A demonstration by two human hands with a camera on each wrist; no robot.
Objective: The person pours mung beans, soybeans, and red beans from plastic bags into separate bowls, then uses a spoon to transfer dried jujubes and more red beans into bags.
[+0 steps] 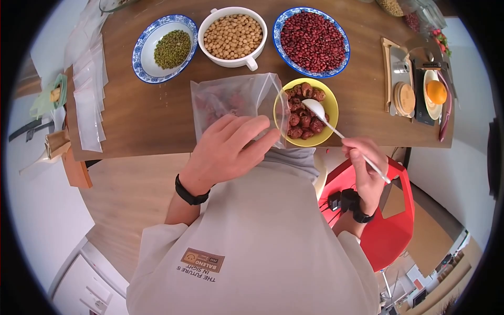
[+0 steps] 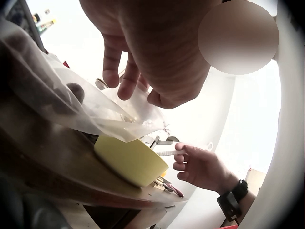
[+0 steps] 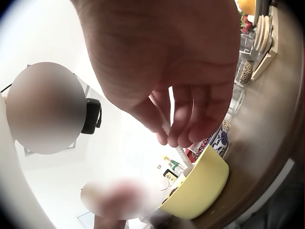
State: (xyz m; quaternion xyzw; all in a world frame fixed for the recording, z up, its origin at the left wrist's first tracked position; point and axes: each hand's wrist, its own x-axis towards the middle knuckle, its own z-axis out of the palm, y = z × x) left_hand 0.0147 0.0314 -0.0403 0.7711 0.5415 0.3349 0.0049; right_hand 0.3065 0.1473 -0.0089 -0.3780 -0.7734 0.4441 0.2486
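My right hand (image 1: 365, 165) pinches the long handle of a white spoon (image 1: 314, 107), whose head rests among dark red, wrinkled dried dates (image 1: 300, 123) in a yellow bowl (image 1: 333, 100). Close by, my left hand (image 1: 231, 149) lies over a clear plastic bag (image 1: 239, 89), its fingers spread and fairly straight near the bag's mouth. Some reddish pieces show through the plastic. The bag's edge overlaps the bowl's left rim. In the left wrist view, the left fingers (image 2: 126, 86) hang loosely above the bag (image 2: 71, 102).
Behind stand a blue-rimmed dish of green beans (image 1: 172, 50), a white handled pot of chickpeas (image 1: 233, 37) and a blue-rimmed dish of red beans (image 1: 314, 42). Flat plastic bags (image 1: 89, 100) lie at left. A tray (image 1: 388, 79) and an orange (image 1: 436, 92) are at right.
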